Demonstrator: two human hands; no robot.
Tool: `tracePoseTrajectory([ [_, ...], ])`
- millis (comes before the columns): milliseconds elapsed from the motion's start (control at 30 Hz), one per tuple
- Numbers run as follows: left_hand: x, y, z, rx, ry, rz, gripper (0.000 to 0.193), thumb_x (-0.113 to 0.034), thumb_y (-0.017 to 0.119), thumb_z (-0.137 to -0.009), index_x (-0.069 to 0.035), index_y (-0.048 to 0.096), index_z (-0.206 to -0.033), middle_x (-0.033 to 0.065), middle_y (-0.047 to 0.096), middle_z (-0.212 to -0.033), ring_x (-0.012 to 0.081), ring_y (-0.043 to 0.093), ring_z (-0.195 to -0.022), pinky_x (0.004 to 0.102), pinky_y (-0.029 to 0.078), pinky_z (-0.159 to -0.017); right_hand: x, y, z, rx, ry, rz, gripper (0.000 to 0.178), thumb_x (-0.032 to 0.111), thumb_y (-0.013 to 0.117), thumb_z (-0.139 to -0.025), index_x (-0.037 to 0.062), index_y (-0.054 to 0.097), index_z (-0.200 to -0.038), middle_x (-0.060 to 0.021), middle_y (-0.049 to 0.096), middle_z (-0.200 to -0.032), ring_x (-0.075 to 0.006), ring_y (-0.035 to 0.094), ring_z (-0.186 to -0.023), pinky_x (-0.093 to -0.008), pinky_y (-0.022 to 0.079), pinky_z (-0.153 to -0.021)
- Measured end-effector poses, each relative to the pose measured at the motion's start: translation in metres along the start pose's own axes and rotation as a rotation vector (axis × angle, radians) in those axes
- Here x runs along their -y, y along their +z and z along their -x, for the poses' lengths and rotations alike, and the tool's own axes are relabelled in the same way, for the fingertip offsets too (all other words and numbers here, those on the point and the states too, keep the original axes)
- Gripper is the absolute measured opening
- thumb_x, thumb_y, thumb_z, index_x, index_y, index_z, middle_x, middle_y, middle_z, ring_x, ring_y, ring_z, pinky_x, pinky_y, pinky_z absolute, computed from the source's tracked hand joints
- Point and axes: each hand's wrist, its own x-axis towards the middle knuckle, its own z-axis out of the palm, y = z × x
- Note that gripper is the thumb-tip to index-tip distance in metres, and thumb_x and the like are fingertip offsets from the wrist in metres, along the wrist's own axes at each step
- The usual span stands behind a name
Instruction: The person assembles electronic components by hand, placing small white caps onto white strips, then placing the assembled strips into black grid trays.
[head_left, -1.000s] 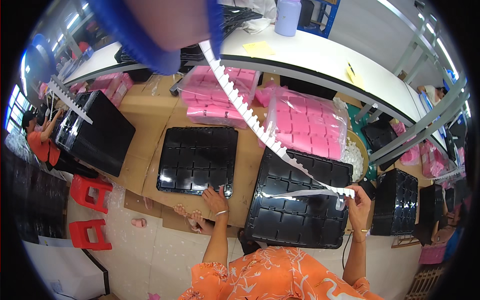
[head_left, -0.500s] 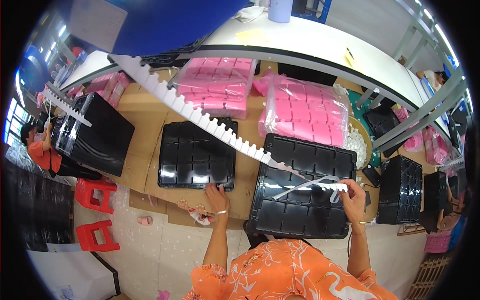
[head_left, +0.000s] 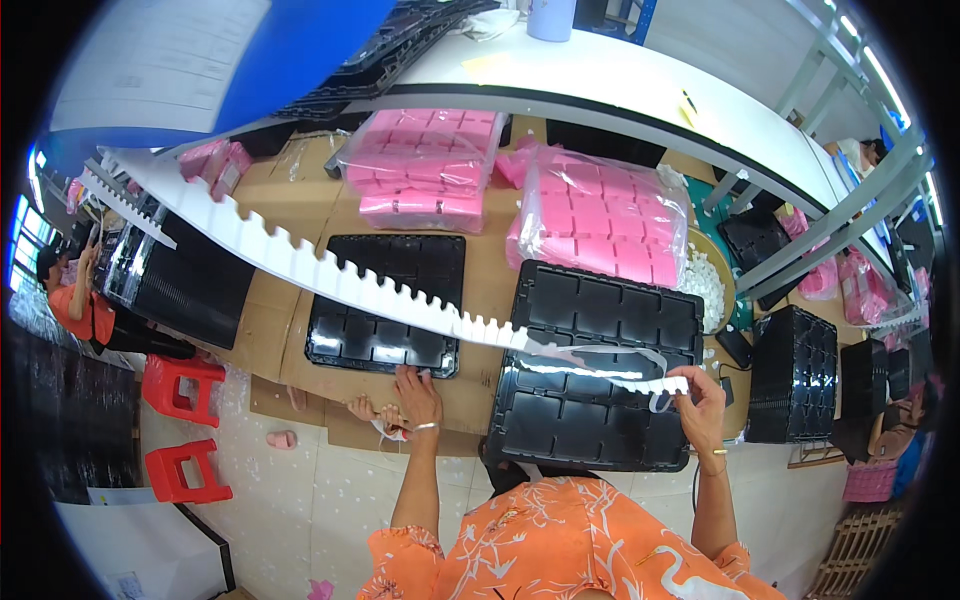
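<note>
My right hand [head_left: 703, 410] pinches the end of a long white toothed strip [head_left: 375, 295] above a black moulded tray [head_left: 600, 425]. From my fingers the strip runs up and left, across a second black tray [head_left: 385, 345]. A thin pale band [head_left: 645, 352] curls loose near the held end. At the near edge of the second tray, my left hand [head_left: 420, 398] has its fingers closed, with a small white piece [head_left: 425, 373] at the tips. Just left of it are another person's hands [head_left: 375, 415], partly under the table edge.
Pink parts in clear bags [head_left: 600, 215] lie behind the trays. White bits fill a bowl [head_left: 735, 285] at right. Black tray stacks [head_left: 795, 375] stand at both sides; a white shelf [head_left: 600, 85] crosses above. Red stools [head_left: 185, 390] and a co-worker [head_left: 75, 310] are at left.
The strip's far part has swung left and down in the picture, and the loose band lies flatter. Both hands stay at about the same places on the trays.
</note>
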Motion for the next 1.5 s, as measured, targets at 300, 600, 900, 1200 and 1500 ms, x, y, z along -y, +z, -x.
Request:
tracePoseTrajectory([
  [300,0.001,0.007,0.014,0.077,-0.040,-0.051,0.039,-0.021,0.052,-0.097,0.006,0.049,-0.125,0.0272,0.046,-0.133,0.0431,0.040,-0.130,0.0515,0.033,-0.105,-0.008,-0.006,0.022,0.158,-0.065,0.047,0.015,0.000,0.061,-0.085,0.0020,0.068,-0.099,-0.0011,0.066,-0.080,-0.0072,0.058,-0.067,-0.0236,0.047,-0.061],
  [600,-0.162,-0.100,-0.036,0.437,-0.178,1.272,0.023,-0.017,0.060,-0.098,0.002,0.058,-0.110,0.0104,0.067,-0.091,0.0148,0.065,-0.081,0.0266,0.053,-0.077,-0.012,-0.018,0.027,0.973,-0.089,-0.061,0.068,0.036,0.083,-0.076,0.0165,0.058,-0.136,0.0003,0.065,-0.109,-0.0058,0.049,-0.065,-0.0207,0.043,-0.059],
  [900,-0.266,-0.101,-0.008,0.913,0.008,1.305,0.014,-0.005,0.064,-0.092,0.000,0.059,-0.104,0.0066,0.064,-0.090,0.0146,0.064,-0.083,0.0264,0.052,-0.076,0.002,0.040,0.004,0.243,-0.061,-0.545,0.025,0.016,0.061,-0.097,0.0021,0.061,-0.117,-0.0013,0.065,-0.095,-0.0057,0.061,-0.084,-0.0200,0.049,-0.074],
  [1200,-0.288,-0.124,0.017,0.872,0.312,0.930,0.016,-0.010,0.071,-0.089,0.001,0.062,-0.097,0.0043,0.062,-0.081,0.0120,0.056,-0.072,0.0249,0.046,-0.065,-0.023,0.048,-0.004,0.092,-0.474,-0.442,0.015,0.017,0.066,-0.082,0.0023,0.065,-0.084,-0.0077,0.068,-0.078,-0.0133,0.064,-0.074,-0.0294,0.050,-0.065],
  [1500,-0.315,-0.100,0.032,1.310,0.198,1.205,0.036,-0.022,0.062,-0.095,0.002,0.056,-0.121,0.0165,0.061,-0.113,0.0258,0.062,-0.097,0.0362,0.051,-0.090,-0.034,0.000,0.012,-0.035,-0.312,-0.523,0.020,0.026,0.065,-0.093,0.0067,0.067,-0.088,-0.0076,0.064,-0.097,-0.0180,0.061,-0.088,-0.0330,0.049,-0.076],
])
